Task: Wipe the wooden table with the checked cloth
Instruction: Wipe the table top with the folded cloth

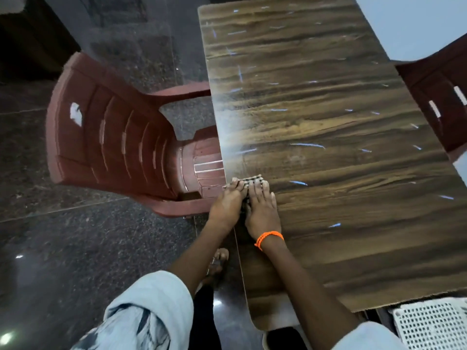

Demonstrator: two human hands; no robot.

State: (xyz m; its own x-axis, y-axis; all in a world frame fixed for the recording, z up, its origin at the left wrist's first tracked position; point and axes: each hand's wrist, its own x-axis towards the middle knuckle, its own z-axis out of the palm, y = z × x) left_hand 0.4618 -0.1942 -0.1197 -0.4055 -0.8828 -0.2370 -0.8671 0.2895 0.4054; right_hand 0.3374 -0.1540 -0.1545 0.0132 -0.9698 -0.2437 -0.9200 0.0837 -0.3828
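The wooden table point(328, 122) runs away from me, dark brown with a streaked grain and pale scratch marks. At its left edge lies the checked cloth point(249, 181), bunched small and mostly hidden under my hands. My left hand point(226, 204) presses flat on the cloth's left part, right at the table's edge. My right hand point(262, 208), with an orange thread band at the wrist, presses flat on the cloth beside it. Both hands lie side by side, fingers pointing away from me.
A reddish-brown plastic chair point(108, 137) stands at the table's left side, its seat pushed partly under the edge. Another dark red chair point(439, 97) is at the right. A white perforated plastic surface point(432, 327) sits at the near right corner. The floor point(75, 248) is dark polished stone.
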